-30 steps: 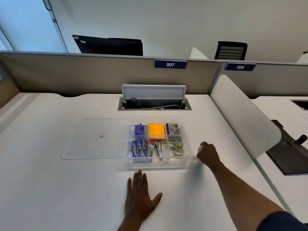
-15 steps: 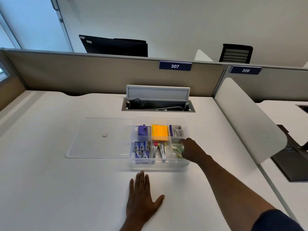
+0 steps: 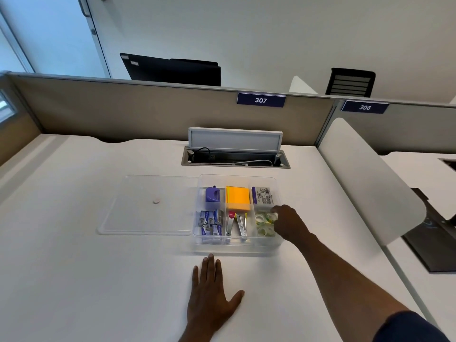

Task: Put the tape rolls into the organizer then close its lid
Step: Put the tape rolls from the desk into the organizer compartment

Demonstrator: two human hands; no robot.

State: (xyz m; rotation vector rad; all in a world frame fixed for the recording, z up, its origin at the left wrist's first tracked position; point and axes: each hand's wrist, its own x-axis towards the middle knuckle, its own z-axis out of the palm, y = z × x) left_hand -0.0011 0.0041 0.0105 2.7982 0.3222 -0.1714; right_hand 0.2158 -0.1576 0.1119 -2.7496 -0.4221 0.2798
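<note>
With the left hand [image 3: 209, 296] laid flat and empty before the organizer [image 3: 235, 244], the tape roll [image 3: 271, 216] pinched in the right hand [image 3: 287, 224] grip should be lowered onto the tape rolls [image 3: 263, 224] in its near-right compartment before being released.

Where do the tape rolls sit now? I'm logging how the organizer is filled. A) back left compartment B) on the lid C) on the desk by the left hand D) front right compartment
D: the tape rolls lie in the organizer at its front right compartment, where the right hand reaches in.
</note>
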